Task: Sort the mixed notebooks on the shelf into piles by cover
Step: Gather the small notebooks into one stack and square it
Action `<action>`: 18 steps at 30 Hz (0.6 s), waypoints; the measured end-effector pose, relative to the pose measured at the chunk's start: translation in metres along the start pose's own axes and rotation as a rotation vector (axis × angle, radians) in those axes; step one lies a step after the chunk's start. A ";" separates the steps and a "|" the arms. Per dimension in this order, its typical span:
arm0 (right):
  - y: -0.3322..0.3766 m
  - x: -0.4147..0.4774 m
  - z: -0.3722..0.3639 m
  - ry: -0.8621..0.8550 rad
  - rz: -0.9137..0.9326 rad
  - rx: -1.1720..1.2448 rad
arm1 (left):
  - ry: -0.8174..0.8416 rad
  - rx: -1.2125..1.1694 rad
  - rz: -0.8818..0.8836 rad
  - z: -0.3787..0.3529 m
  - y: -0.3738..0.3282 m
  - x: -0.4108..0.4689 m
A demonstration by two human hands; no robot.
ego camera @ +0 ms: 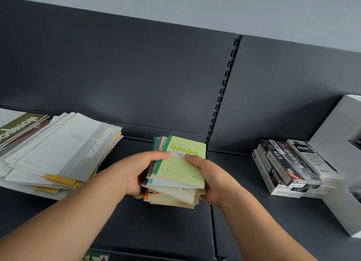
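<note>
Evidently mid-sort: the left hand [139, 173] and right hand [212, 180] curled round a mixed stack of small notebooks [173, 194] at the shelf [156, 225], thumbs on its green top cover [181, 170]. Lower covers were hard to read; the next move likely meant lifting that green one to its own pile.

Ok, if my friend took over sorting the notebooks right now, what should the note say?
Hands: the left hand and the right hand both grip the small mixed stack, green Gambit notebook on top, at the middle of the shelf.
The large notebooks lie in a loose pile at the left, grey and yellow covers mixed.
Done: no pile sorted by cover shows yet.
Left: split both heaps by cover.
</note>
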State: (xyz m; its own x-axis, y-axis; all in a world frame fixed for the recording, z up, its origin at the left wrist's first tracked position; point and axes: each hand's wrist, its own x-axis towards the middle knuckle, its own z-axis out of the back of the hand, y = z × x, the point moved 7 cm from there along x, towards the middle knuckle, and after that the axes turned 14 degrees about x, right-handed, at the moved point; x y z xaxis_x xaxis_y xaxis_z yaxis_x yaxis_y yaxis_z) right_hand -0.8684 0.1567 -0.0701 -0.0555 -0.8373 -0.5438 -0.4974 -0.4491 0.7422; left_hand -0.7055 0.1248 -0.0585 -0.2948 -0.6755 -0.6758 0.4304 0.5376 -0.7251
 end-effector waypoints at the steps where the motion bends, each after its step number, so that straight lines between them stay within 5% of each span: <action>1: 0.000 0.001 0.002 0.005 0.000 0.012 | 0.013 -0.026 -0.014 -0.003 0.000 0.000; 10: 0.003 -0.002 0.015 0.091 0.179 0.035 | 0.102 -0.135 -0.177 -0.015 -0.009 0.006; 18: 0.022 -0.011 0.007 0.342 0.344 -0.081 | 0.095 -0.051 -0.388 -0.022 -0.024 -0.004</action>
State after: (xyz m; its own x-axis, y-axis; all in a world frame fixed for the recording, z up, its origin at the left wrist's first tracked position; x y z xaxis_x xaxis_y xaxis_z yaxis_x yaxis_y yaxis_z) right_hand -0.8844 0.1579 -0.0508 0.0896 -0.9896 -0.1122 -0.4301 -0.1401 0.8919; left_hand -0.7337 0.1255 -0.0416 -0.5058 -0.7850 -0.3577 0.2293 0.2774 -0.9330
